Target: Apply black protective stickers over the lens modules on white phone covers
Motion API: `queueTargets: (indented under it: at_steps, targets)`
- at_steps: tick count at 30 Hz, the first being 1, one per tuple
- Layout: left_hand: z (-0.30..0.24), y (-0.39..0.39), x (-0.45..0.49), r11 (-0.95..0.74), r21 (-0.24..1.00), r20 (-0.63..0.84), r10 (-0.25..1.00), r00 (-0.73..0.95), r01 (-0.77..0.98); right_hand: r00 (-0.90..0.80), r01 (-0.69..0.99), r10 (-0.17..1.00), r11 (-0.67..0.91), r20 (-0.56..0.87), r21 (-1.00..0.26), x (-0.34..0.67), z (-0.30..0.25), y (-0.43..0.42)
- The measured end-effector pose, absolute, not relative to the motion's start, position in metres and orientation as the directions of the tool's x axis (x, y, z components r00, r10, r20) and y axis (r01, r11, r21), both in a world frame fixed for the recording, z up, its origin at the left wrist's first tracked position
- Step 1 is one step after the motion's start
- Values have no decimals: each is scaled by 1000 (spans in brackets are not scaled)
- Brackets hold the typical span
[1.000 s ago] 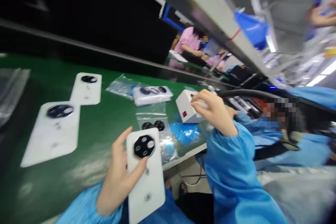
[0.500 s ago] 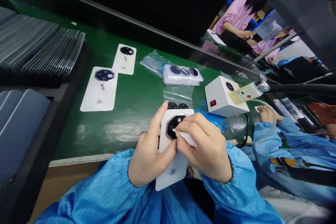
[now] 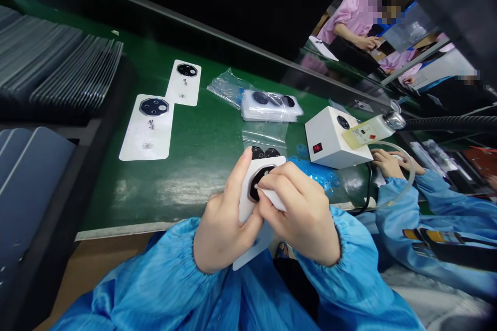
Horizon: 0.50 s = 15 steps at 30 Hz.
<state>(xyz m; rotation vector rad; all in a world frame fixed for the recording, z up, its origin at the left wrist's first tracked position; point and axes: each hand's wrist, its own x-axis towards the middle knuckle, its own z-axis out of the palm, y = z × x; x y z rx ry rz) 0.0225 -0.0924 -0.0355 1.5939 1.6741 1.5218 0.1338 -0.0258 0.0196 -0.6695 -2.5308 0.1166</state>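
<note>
Just past the bench edge, my left hand [image 3: 225, 222] grips a white phone back cover [image 3: 246, 201] by its sides, thumb across the front. A black octagonal camera plate with a silver rim [image 3: 253, 186] sits at the cover's upper end. My right hand [image 3: 301, 212] pinches a white pointed tool [image 3: 275, 199], its tip against the camera plate; its exact kind is unclear. Right-hand fingers hide part of the plate and cover. Behind the cover lies a clear zip bag [image 3: 264, 135] with black camera plates in it.
Two white back covers [image 3: 147, 132] [image 3: 184, 83] lie on the green bench. Beyond are bagged white covers [image 3: 269, 111]. At right stand a white box [image 3: 330, 137] and a bottle [image 3: 367, 132]; a co-worker's hands [image 3: 388, 163] are nearby. Racked dark panels [image 3: 77, 67] stand left.
The held cover has tilted and shifted slightly, so its lower part shows less. The white tool's tip stays on the camera plate. The co-worker's hands have moved closer to the white box.
</note>
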Motion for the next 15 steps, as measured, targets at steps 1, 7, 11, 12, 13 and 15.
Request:
queueTargets:
  at_steps: [1, 7, 11, 12, 13, 15]
  targets:
    - [-36, -92, 22, -234, 848, 399, 873, -281, 476, -750, 437, 479, 877, 457, -202, 134, 20, -26]
    - [-37, -92, 21, -266, 823, 434, 864, -254, 502, -773, 451, 480, 876, 414, -173, 135, 23, -26]
    - [-35, -93, 21, -252, 854, 399, 879, -262, 454, -763, 462, 481, 873, 433, -157, 137, 26, -27]
    - [-34, -93, 20, -242, 873, 376, 887, -267, 424, -753, 458, 481, 873, 449, -168, 138, 27, -28]
    - [-33, -94, 20, -230, 892, 351, 894, -277, 388, -744, 451, 479, 874, 466, -180, 138, 29, -29]
    - [-32, -96, 20, -210, 927, 301, 911, -281, 311, -736, 432, 468, 881, 488, -193, 140, 32, -30]
